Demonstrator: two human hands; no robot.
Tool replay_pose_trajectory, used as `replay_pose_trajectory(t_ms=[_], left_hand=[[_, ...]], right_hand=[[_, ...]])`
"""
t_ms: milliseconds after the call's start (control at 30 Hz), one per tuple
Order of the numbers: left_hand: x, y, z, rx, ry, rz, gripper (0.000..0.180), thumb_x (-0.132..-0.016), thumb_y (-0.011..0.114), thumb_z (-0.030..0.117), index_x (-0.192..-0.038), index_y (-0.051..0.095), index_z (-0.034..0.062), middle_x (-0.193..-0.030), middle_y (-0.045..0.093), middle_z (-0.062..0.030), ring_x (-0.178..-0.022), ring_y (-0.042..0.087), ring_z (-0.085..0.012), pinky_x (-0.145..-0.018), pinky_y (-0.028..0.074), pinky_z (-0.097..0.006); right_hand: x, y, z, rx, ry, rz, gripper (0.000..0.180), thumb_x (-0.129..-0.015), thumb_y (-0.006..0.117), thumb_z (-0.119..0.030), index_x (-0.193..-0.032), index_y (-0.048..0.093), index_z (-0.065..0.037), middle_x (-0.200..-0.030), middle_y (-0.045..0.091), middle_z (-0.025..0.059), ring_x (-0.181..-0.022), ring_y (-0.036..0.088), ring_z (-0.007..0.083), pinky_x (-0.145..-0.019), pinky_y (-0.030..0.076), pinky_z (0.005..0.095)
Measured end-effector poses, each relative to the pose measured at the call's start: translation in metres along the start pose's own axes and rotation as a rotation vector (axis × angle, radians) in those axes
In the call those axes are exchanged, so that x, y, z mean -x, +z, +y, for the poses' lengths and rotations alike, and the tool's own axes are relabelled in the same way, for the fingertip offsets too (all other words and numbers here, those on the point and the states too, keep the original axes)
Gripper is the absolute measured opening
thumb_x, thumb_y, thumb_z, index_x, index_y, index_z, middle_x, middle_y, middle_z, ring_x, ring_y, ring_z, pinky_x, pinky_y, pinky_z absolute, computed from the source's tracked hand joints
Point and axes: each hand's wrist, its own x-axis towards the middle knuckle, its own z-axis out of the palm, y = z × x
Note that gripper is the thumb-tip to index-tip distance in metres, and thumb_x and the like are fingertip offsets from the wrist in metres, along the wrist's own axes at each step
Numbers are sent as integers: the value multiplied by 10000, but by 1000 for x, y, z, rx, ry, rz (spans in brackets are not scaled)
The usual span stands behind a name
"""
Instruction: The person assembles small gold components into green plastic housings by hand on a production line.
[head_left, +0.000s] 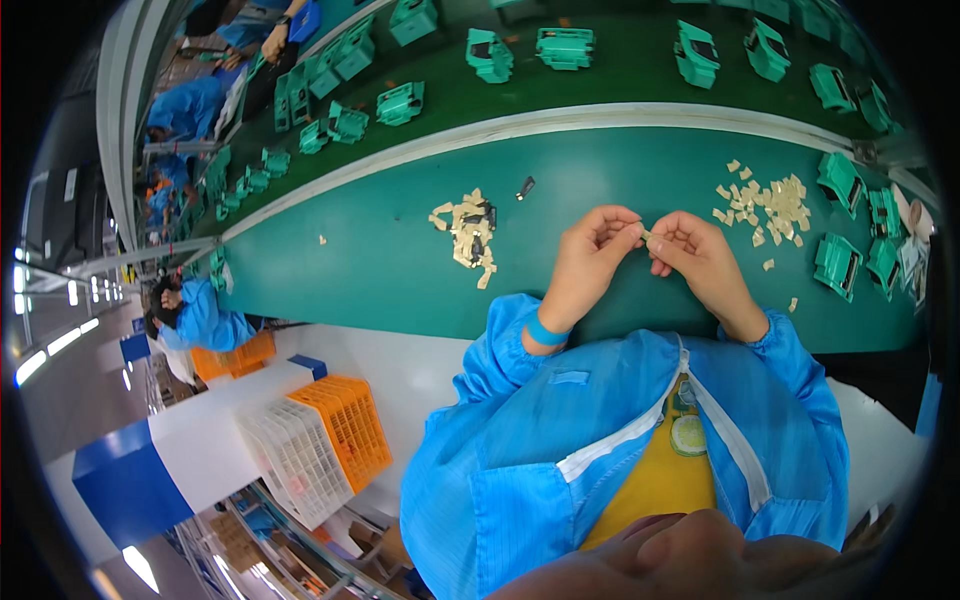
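Over the green bench top (370, 250), my left hand (597, 245) and my right hand (693, 250) meet, fingertips pinched together. Between them is a small pale piece (645, 234), mostly covered by the fingers; both hands grip it. To the right of my right hand lies a loose pile of small cream-coloured pieces (780, 205). Left of my left hand is another pile of cream pieces (466, 240) with a few black pieces (487, 215) among them. One small black part (525, 188) lies apart from that pile.
Green plastic housings (836, 268) stand at the bench's right end. Beyond a pale rail (560, 115), more green housings (566, 48) sit on a dark green belt (630, 80). Orange and white crates (345, 425) are at the lower left. Other people in blue (210, 315) work along the left.
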Motion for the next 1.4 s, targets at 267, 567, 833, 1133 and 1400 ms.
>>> replay_pose_trajectory(t_ms=[267, 567, 833, 1133, 1400], left_hand=[[-3, 12, -6, 0, 29, -8, 165, -1002, 666, 78, -1131, 646, -23, -1002, 710, -59, -933, 667, -106, -825, 554, -255], [-15, 34, 4, -820, 742, 72, 106, -870, 756, 23, -970, 719, 25, -952, 709, -122, -830, 699, -278, -683, 570, -351], [-22, 50, 8, -958, 810, -21, 114, -836, 760, 47, -947, 737, 57, -918, 719, -86, -775, 702, -281, -637, 565, -379], [-39, 66, 3, -730, 614, -142, 90, -836, 739, 28, -925, 735, 19, -859, 718, -121, -680, 691, -286, -598, 558, -347], [-52, 96, 7, -747, 720, -221, 86, -838, 742, 39, -922, 742, 21, -898, 732, -118, -750, 704, -293, -647, 569, -367]], right_hand=[[4, -17, 0, -105, 57, -38, 136, -1019, 619, -130, -1052, 642, 1, -924, 681, 54, -788, 661, 117, -705, 526, 244], [14, -23, -1, -54, -33, 128, 149, -1035, 584, -78, -1110, 630, 43, -991, 705, 84, -873, 705, 148, -768, 565, 274], [23, -32, -6, 664, -415, 286, 95, -948, 607, 15, -1032, 648, 31, -906, 670, 165, -801, 703, 265, -693, 547, 355], [38, -53, -14, 293, -99, 321, 82, -967, 589, 24, -1028, 638, 48, -905, 687, 116, -786, 686, 179, -705, 555, 295], [48, -71, -14, 301, -161, 402, 74, -973, 591, 25, -1031, 631, 50, -905, 689, 93, -773, 663, 130, -699, 548, 270]])
